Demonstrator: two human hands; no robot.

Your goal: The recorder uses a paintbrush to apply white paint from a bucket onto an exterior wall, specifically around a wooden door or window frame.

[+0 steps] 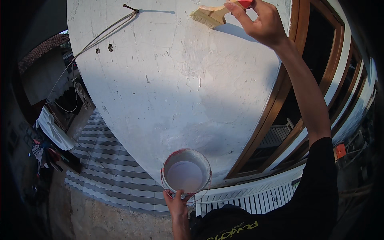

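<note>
Brush (216, 15) in right hand (263, 23) | bucket (187, 155) in left hand (177, 204)

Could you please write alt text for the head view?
A person's right hand holds a paintbrush near a worn white wall; below, the left hand holds a bucket of whitish liquid. A cord is tied to a nail at upper left; wooden frames stand at right.

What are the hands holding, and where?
The right hand holds a paintbrush by its handle; the left hand holds a bucket by its near side, thumb at the rim.
</note>
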